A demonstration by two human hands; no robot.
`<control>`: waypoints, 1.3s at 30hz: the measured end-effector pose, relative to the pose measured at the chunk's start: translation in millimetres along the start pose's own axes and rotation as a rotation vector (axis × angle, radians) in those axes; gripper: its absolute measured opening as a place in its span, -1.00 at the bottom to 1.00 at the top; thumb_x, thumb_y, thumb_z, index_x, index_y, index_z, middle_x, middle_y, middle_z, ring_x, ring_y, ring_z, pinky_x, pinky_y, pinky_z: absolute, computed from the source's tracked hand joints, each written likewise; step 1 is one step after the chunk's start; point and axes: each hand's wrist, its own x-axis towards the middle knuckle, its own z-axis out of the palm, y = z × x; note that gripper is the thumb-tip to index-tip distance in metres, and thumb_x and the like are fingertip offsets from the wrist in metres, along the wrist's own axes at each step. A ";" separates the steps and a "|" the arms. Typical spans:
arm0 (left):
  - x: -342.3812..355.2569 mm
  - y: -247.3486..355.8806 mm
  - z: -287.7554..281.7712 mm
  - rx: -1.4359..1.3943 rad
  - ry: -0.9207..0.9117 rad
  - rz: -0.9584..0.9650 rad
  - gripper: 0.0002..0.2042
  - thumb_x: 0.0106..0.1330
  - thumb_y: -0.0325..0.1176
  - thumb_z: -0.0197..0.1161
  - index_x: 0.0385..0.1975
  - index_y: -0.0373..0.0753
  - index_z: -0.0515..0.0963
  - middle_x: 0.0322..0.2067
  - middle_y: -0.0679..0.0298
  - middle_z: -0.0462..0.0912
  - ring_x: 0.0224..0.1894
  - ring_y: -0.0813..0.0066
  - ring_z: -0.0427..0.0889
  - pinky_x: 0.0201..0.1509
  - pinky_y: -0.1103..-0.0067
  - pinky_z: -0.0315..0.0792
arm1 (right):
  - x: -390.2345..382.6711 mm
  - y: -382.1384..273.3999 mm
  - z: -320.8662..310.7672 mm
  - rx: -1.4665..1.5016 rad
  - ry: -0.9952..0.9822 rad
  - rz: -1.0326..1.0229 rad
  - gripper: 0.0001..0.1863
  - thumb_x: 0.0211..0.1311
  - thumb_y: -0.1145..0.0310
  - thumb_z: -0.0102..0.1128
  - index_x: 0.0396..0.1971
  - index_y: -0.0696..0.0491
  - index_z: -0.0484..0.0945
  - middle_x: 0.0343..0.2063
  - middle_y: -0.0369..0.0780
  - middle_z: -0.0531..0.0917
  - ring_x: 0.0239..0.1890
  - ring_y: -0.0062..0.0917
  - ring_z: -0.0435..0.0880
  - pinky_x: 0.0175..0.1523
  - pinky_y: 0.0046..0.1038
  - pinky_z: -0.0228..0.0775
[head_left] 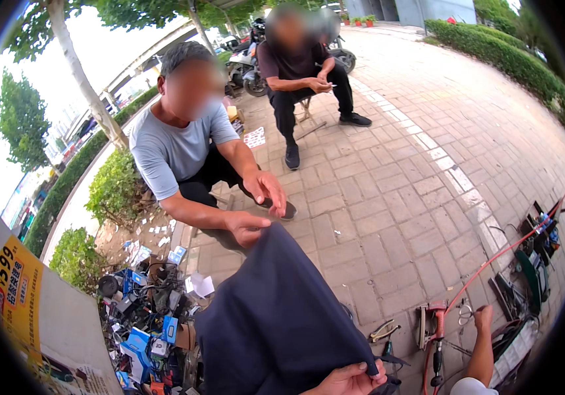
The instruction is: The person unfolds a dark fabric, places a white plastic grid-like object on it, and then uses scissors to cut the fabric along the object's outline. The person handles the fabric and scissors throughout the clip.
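Hand (348, 380) at the bottom, judged the wearer's left, grasps the lower right corner of a dark cloth (269, 309) between thumb and fingers; the wearer's other hand is not visible. The cloth rises toward the upper left, over the paving (394, 253), to a peak at the fingertips of a co-worker's hand (248, 227); whether that hand pinches or merely touches it cannot be determined. Support at opposite ends would presumably keep the fabric spread and off the ground. Just beyond the held corner lie pliers (381, 331), then a red tool (439, 324) near another person's bare forearm (484, 349); this placement suggests easy reach. A red hose (520, 241) runs toward the paving's right edge. Along the left edge, a heap of small goods (141, 309) includes blue boxes (137, 343) and a brown carton (185, 336); their contents cannot be discerned. Siting at the edge presumably leaves the middle passable.
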 end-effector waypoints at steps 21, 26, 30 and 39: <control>-10.5 -2.4 38.8 0.254 -0.138 0.213 -0.79 0.28 -0.25 0.22 -0.29 -0.27 0.58 -0.30 0.31 0.58 -0.19 0.44 0.46 0.00 0.46 0.32 | -271.2 -292.2 -220.7 0.875 -1.541 0.300 -0.42 0.44 -0.04 -0.19 0.24 0.09 0.30 -0.17 -0.14 0.60 -0.33 -0.41 0.69 -0.21 -0.46 0.54; -7.2 -7.7 33.1 0.235 -0.075 0.214 -0.79 0.28 -0.23 0.22 -0.31 -0.27 0.59 -0.31 0.32 0.58 -0.19 0.44 0.46 0.02 0.45 0.32 | -327.5 -266.7 -244.7 0.946 -1.701 0.354 -0.30 0.42 -0.14 -0.23 0.35 0.05 0.17 -0.05 -0.32 0.46 -0.01 -0.68 0.38 0.03 -0.57 0.25; -6.8 -8.4 34.3 0.224 -0.067 0.224 -0.79 0.29 -0.24 0.21 -0.34 -0.27 0.59 -0.32 0.32 0.57 -0.20 0.44 0.46 0.02 0.45 0.31 | -334.4 -267.4 -251.1 0.775 -1.651 0.166 -0.13 0.28 -0.33 -0.17 0.32 0.13 0.22 0.04 -0.19 0.46 0.03 -0.55 0.42 0.11 -0.51 0.25; -7.1 -4.2 32.6 0.198 -0.100 0.235 -0.81 0.31 -0.30 0.18 -0.32 -0.30 0.60 -0.31 0.26 0.60 -0.17 0.39 0.49 0.04 0.42 0.36 | -292.5 -302.0 -256.9 1.222 -1.661 0.244 -0.19 0.33 0.05 0.07 0.40 0.15 -0.04 0.12 -0.22 0.37 -0.02 -0.62 0.38 0.13 -0.57 0.20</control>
